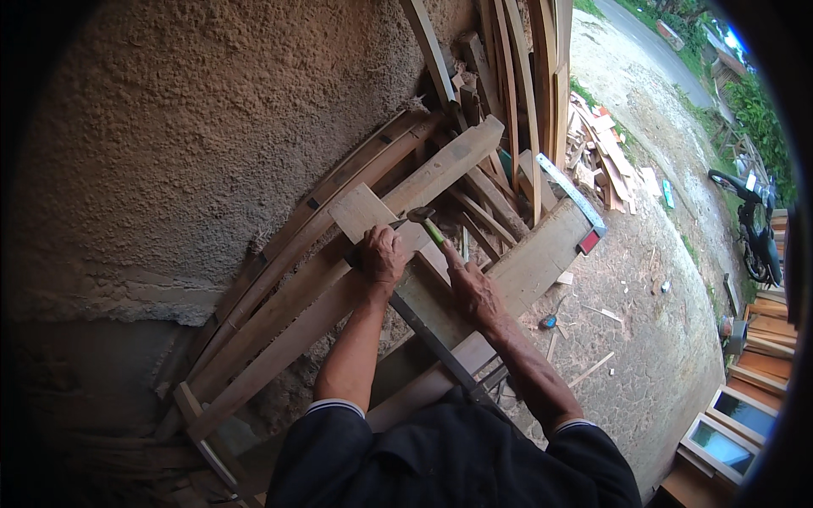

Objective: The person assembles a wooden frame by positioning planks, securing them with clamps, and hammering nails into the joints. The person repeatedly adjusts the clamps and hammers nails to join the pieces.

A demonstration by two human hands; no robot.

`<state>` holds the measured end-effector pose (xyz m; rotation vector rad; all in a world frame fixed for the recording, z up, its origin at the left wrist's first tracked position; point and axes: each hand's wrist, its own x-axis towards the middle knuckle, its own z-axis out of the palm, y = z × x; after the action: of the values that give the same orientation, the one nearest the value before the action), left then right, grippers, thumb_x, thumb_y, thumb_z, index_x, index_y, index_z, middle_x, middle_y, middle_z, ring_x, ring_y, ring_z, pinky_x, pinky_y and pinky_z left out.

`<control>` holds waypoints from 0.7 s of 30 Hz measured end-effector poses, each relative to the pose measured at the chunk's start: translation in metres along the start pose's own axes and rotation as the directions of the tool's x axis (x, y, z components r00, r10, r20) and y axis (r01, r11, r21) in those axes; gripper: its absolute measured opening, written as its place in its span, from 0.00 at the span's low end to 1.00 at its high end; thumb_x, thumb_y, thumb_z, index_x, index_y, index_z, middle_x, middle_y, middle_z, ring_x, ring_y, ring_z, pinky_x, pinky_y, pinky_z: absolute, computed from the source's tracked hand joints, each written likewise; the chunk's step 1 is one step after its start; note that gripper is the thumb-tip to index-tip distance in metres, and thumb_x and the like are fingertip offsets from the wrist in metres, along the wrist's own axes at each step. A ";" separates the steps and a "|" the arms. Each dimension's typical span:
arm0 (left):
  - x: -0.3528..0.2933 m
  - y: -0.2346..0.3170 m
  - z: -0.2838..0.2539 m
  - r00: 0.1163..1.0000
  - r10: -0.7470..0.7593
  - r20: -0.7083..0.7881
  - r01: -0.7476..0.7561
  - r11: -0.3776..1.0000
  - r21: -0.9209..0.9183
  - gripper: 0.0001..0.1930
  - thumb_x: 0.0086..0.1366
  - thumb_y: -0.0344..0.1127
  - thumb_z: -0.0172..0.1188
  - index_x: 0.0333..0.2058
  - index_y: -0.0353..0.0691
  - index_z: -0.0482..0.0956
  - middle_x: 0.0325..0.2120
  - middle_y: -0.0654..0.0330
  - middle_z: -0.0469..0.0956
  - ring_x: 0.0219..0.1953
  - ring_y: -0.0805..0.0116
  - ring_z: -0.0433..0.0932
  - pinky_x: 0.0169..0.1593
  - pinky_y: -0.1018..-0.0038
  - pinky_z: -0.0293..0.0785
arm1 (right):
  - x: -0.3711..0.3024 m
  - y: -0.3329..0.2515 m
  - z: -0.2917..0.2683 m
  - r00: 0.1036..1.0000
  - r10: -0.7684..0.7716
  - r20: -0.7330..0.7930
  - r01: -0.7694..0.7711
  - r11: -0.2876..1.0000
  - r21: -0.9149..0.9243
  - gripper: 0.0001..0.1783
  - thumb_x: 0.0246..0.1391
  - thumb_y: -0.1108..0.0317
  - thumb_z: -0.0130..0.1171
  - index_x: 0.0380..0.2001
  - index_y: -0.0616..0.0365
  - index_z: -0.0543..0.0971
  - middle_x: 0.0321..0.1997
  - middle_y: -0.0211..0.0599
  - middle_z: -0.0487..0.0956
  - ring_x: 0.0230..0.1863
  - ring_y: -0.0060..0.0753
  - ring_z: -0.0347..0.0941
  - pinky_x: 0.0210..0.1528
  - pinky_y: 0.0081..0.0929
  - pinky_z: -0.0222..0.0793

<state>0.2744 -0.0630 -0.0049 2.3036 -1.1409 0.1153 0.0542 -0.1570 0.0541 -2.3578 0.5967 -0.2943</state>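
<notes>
My right hand (476, 295) grips the green handle of a hammer (434, 232), its forefinger stretched along the handle. The dark hammer head is just right of my left hand (384, 256), above a pale wooden board (361, 212). My left hand is closed at the board's near edge. A thin dark tip shows between its fingers and the hammer head; I cannot make out what it belongs to. Behind the board a thick timber beam (449, 162) slants up to the right. A try square (572, 196) with a red stock lies on a wide plank (542, 254) right of my right hand.
Long boards (288, 292) lean along the rough wall (195, 152) at left; upright planks (542, 76) stand behind. A blue tape measure (549, 323) and wood scraps (605, 152) lie on the ground at right. Farther right are a motorcycle (754, 224) and framed glass panels (720, 440).
</notes>
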 end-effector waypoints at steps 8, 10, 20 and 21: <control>-0.001 0.001 -0.001 0.999 -0.022 0.023 0.021 1.000 0.017 0.04 0.61 0.31 0.59 0.34 0.39 0.77 0.39 0.52 0.77 0.44 0.48 0.75 0.50 0.56 0.72 | -0.001 0.004 0.005 0.998 0.060 0.006 -0.060 0.998 0.022 0.36 0.65 0.73 0.44 0.74 0.42 0.53 0.29 0.54 0.72 0.29 0.57 0.74 0.32 0.51 0.68; 0.000 0.001 0.000 0.999 0.024 -0.033 -0.025 1.000 -0.018 0.04 0.60 0.31 0.60 0.34 0.40 0.77 0.38 0.53 0.77 0.43 0.48 0.75 0.48 0.56 0.72 | -0.006 0.000 0.003 0.998 0.002 -0.070 -0.003 1.000 -0.001 0.36 0.64 0.73 0.44 0.74 0.43 0.54 0.29 0.55 0.72 0.29 0.58 0.74 0.33 0.51 0.69; 0.000 0.007 -0.005 1.000 -0.018 0.008 0.018 1.000 0.015 0.03 0.62 0.32 0.59 0.34 0.40 0.77 0.38 0.53 0.77 0.44 0.48 0.76 0.48 0.56 0.73 | -0.005 0.003 -0.002 0.999 0.001 0.033 0.001 0.999 -0.050 0.38 0.61 0.73 0.45 0.74 0.42 0.53 0.29 0.56 0.73 0.28 0.60 0.76 0.33 0.52 0.70; -0.002 0.006 -0.006 0.999 0.031 -0.027 -0.031 0.999 0.009 0.04 0.62 0.32 0.59 0.33 0.40 0.77 0.38 0.52 0.77 0.44 0.48 0.76 0.48 0.55 0.73 | -0.004 0.004 -0.001 0.991 0.056 0.119 -0.047 0.996 -0.077 0.38 0.61 0.73 0.45 0.74 0.42 0.53 0.29 0.57 0.73 0.29 0.60 0.76 0.33 0.52 0.70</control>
<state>0.2695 -0.0611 0.0026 2.2851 -1.1649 0.1633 0.0487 -0.1580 0.0521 -2.4072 0.6191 -0.1065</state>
